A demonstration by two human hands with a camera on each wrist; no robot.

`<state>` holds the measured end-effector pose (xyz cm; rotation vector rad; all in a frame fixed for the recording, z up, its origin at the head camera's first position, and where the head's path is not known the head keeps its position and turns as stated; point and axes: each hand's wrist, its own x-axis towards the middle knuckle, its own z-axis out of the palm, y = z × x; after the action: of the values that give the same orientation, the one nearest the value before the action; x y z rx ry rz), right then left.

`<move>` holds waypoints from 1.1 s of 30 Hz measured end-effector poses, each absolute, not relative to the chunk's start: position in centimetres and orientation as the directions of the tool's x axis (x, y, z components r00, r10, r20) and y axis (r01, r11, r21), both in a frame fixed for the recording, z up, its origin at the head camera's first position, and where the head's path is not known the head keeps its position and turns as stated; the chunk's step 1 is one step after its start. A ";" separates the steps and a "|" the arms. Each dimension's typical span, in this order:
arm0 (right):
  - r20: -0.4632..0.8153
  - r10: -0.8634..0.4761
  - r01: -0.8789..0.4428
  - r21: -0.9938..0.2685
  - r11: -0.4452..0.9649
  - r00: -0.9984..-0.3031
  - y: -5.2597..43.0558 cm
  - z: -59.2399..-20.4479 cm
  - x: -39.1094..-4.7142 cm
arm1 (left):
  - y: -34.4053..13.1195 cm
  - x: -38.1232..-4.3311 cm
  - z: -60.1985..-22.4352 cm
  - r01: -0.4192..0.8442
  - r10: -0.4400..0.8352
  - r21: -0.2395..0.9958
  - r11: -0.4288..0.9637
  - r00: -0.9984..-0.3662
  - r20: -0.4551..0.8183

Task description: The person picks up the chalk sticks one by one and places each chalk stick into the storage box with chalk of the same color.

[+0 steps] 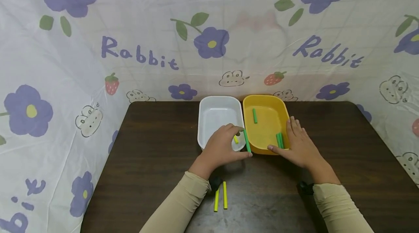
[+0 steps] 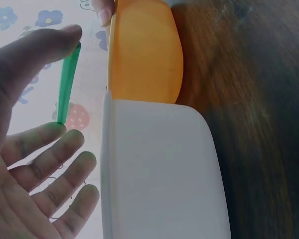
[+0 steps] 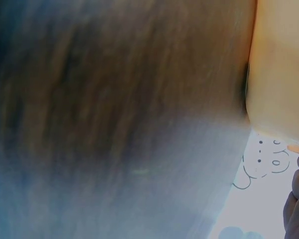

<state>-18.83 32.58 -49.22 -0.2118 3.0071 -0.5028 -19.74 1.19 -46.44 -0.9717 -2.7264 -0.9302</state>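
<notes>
My left hand [image 1: 222, 146] pinches a short green stick [image 1: 247, 141] by its two ends, between thumb and index finger. It is held over the adjoining front rims of a white tub [image 1: 209, 120] and a yellow tub [image 1: 264, 131]. In the left wrist view the other fingers spread beside the stick [image 2: 68, 84]. At the yellow tub's front right corner rests my right hand [image 1: 302, 149], thumb over the front rim and straight fingers along the right side. Several green sticks [image 1: 255, 116] lie inside this tub. A yellow stick [image 1: 236, 139] shows in the white one, partly behind my left hand.
Two yellow sticks [image 1: 225, 195] lie on the dark wooden table [image 1: 157, 160] near my left forearm. Both tubs stand side by side at the table's back edge, against a printed cloth [image 1: 147, 80] that hangs behind and at the sides.
</notes>
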 end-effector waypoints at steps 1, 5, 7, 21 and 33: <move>-0.061 -0.150 -0.122 -0.331 0.936 -0.987 32.6 -49.2 -18.8 | 1.3 -19.8 -46.4 0.599 0.539 0.510 0.618 -0.795 0.280; -0.061 -0.152 -0.125 -0.328 0.937 -0.986 32.4 -49.0 -18.7 | 1.7 -20.1 -46.6 0.585 0.531 0.505 0.635 -0.805 0.265; -0.065 -0.152 -0.124 -0.324 0.938 -0.986 32.4 -48.8 -18.7 | 1.9 -20.3 -46.8 0.580 0.529 0.502 0.642 -0.809 0.258; -0.065 -0.156 -0.127 -0.323 0.938 -0.986 32.6 -49.3 -18.9 | 3.2 -21.2 -47.6 0.534 0.485 0.533 0.657 -0.840 0.244; -0.066 -0.158 -0.128 -0.326 0.937 -0.985 32.3 -49.2 -18.9 | 4.2 -21.7 -48.2 0.506 0.471 0.497 0.705 -0.858 0.206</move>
<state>-18.91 32.29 -49.24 -0.2218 3.0017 -0.4959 -21.71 4.16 -48.20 -0.8156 -2.8413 -0.8579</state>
